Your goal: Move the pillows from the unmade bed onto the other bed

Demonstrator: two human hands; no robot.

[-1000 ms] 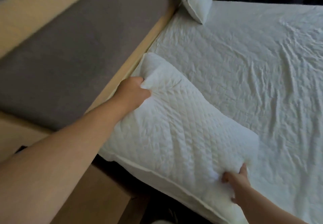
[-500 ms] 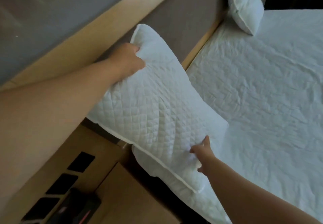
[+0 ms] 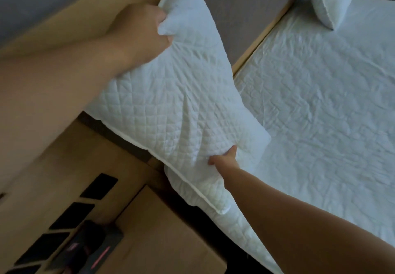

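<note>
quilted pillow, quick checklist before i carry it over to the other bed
1. Left hand gripping top corner of the quilted pillow: ok.
2. Right hand gripping the lower edge: ok.
3. Pillow lifted off the mattress: ok.
4. Clear of the headboard: cannot tell.
5. Other bed in sight: not ok, out of view.
6. Second pillow moved: not ok, against the headboard.

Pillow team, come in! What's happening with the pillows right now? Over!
Both hands gripping: left hand, right hand. Quilted pillow lifted. Second pillow on bed. Path clear.
</note>
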